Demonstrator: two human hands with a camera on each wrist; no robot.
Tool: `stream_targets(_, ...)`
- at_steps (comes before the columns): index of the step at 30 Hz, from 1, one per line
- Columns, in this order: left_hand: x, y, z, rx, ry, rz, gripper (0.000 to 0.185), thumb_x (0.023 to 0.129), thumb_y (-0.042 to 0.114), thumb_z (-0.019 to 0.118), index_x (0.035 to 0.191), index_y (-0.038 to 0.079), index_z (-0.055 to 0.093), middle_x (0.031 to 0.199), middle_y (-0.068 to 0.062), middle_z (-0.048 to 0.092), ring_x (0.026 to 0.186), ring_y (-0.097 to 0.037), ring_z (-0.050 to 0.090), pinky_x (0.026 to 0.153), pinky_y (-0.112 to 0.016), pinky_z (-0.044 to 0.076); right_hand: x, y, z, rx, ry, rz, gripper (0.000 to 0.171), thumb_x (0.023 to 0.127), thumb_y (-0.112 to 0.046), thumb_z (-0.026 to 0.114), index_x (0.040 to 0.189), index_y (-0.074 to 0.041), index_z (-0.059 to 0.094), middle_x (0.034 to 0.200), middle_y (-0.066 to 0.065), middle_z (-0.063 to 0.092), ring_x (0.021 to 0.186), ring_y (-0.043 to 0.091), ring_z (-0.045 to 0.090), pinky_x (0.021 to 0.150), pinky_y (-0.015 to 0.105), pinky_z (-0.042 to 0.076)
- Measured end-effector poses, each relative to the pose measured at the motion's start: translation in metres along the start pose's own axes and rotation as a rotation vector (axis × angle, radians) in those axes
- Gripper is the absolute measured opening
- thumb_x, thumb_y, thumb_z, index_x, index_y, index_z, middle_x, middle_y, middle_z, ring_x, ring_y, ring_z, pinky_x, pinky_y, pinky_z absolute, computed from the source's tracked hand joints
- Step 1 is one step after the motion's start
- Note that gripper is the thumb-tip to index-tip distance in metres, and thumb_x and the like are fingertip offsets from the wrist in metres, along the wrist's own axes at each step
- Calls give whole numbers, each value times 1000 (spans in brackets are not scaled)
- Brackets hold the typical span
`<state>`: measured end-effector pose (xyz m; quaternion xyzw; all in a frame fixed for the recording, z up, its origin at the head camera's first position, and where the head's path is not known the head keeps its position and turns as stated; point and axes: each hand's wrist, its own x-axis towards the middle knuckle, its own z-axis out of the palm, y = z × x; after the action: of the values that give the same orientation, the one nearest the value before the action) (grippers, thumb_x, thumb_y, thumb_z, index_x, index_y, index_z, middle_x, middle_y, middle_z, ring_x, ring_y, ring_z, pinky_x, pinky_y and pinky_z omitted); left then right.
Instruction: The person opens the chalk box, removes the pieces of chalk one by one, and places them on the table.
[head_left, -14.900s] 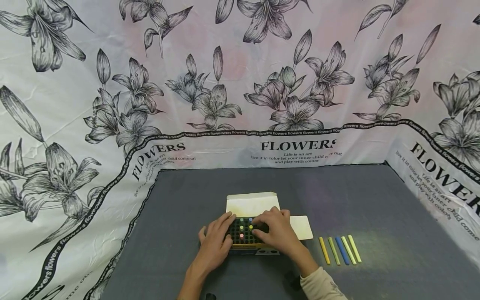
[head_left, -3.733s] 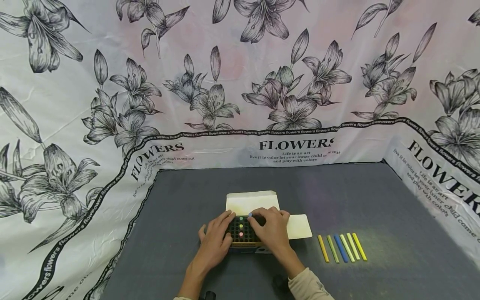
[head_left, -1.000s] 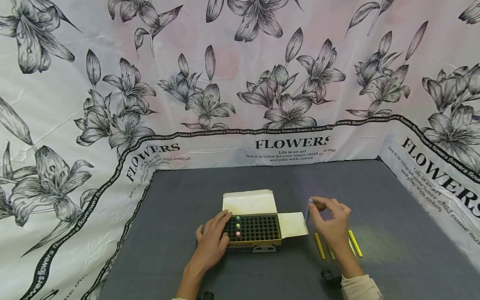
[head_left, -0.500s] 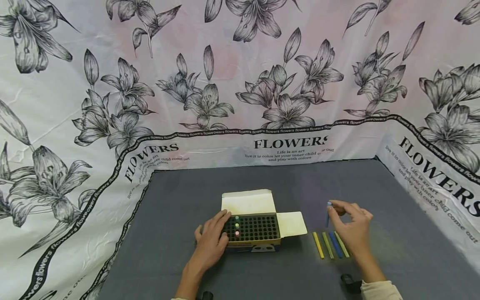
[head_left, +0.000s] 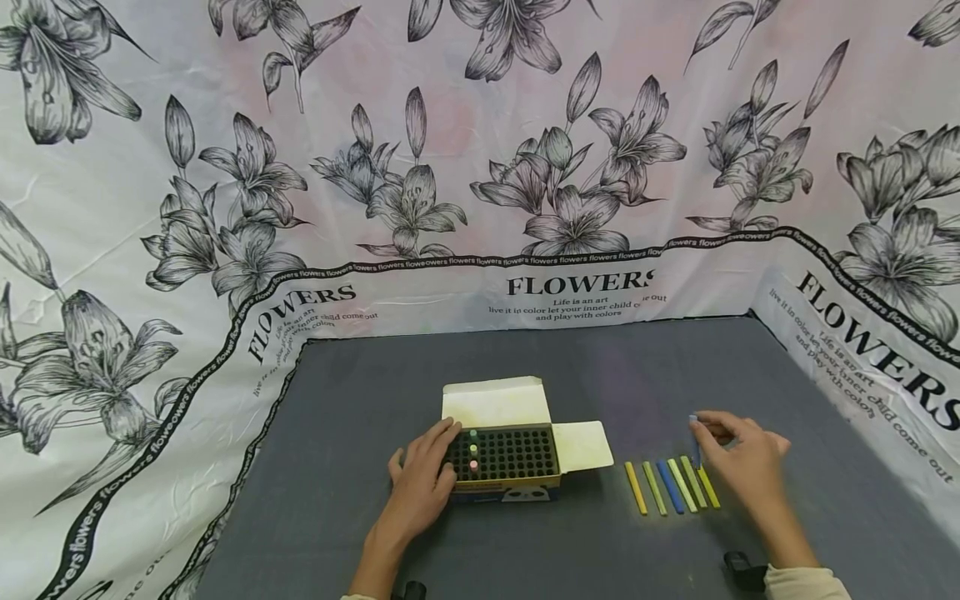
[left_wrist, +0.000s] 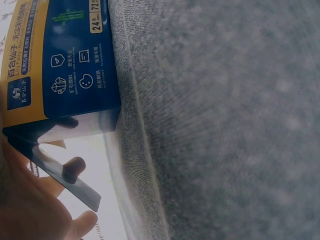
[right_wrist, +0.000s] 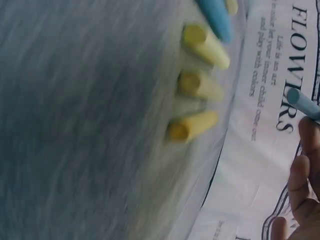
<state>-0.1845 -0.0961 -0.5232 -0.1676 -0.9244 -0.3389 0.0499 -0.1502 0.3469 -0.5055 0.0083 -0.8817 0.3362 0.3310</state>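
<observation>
An open chalk box (head_left: 510, 493) with a black grid of holes stands mid-table. Green (head_left: 473, 435), yellow (head_left: 473, 449) and pink (head_left: 473, 466) chalk ends show in its left part. My left hand (head_left: 422, 483) rests on the box's left end, fingers fairly straight; beside its fingers in the left wrist view is a side flap (left_wrist: 75, 187). My right hand (head_left: 750, 467) pinches an upright light blue chalk stick (right_wrist: 302, 102) between thumb and fingertips. It is at the right end of a row of chalk sticks, overlapping the rightmost yellow stick (head_left: 708, 490) in the head view.
In the row lie an orange-yellow stick (head_left: 636, 489), a green one (head_left: 655, 489), a blue one (head_left: 671, 487) and two yellowish ones. The white back flap (head_left: 497, 402) and right flap (head_left: 582, 446) are folded out. A flower-printed cloth (head_left: 570, 304) borders the grey table (head_left: 375, 375).
A yellow stick joined the row earlier. My right hand then drew the light blue chalk out of the box and carried it right, past the row. My left hand stays at the box.
</observation>
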Motion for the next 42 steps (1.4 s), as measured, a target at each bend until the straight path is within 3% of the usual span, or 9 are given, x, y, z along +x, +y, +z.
stream_targets(5, -1, 0, -1, -4, -3, -1, 57, 101, 11, 45, 156, 24, 43, 164, 1, 37, 146, -36, 38, 110, -76, 11, -2, 14, -11, -112, -152, 100, 18, 92, -18, 74, 103, -3, 77, 81, 14, 76, 68, -12, 49, 82, 59, 18)
stream_targets(9, 0, 0, -1, 2, -2, -3, 56, 101, 12, 45, 156, 24, 43, 164, 0, 37, 146, -36, 38, 110, -76, 11, -2, 21, -18, -211, -273, 165, 23, 96, -26, 69, 104, -5, 76, 87, 16, 77, 70, 14, 63, 78, 59, 21)
stream_targets(12, 0, 0, 0, 7, 0, -1, 56, 101, 11, 45, 156, 24, 43, 164, 0, 37, 146, -36, 38, 110, -76, 12, -1, 24, -22, -248, -356, 211, 26, 98, -28, 66, 105, -4, 76, 91, 19, 77, 76, 34, 66, 80, 65, 22)
stream_targets(14, 0, 0, 0, 8, -2, -2, 56, 101, 11, 45, 156, 24, 44, 164, 0, 37, 146, -36, 38, 110, -76, 12, -1, 27, -23, -272, -405, 235, 28, 98, -28, 66, 106, -3, 76, 93, 20, 77, 80, 38, 66, 80, 66, 24)
stream_targets(19, 0, -1, -1, 3, -11, -3, 55, 102, 12, 44, 155, 25, 45, 164, 1, 36, 146, -36, 38, 109, -75, 12, 1, 31, -24, -326, -514, 269, 29, 98, -27, 64, 108, -2, 76, 93, 17, 77, 79, 35, 65, 75, 62, 27)
stream_targets(26, 0, -1, -1, 4, -9, 1, 55, 102, 12, 44, 155, 24, 45, 164, 1, 36, 146, -36, 38, 110, -75, 12, 4, 32, -25, -371, -592, 294, 33, 97, -29, 63, 108, -1, 76, 95, 19, 77, 80, 36, 66, 78, 71, 27)
stream_targets(33, 0, -1, -1, 8, -7, 1, 55, 102, 12, 45, 155, 24, 45, 164, 1, 37, 145, -36, 39, 110, -75, 13, 4, 31, -23, -401, -622, 298, 33, 97, -29, 64, 108, -1, 76, 95, 19, 76, 77, 31, 65, 75, 63, 31)
stream_targets(42, -1, -1, 0, -2, -4, 4, 56, 101, 12, 45, 155, 24, 45, 164, 1, 37, 146, -35, 38, 110, -75, 12, 5, 30, -24, -399, -645, 316, 34, 97, -31, 63, 108, -1, 75, 95, 19, 76, 78, 32, 65, 80, 73, 28)
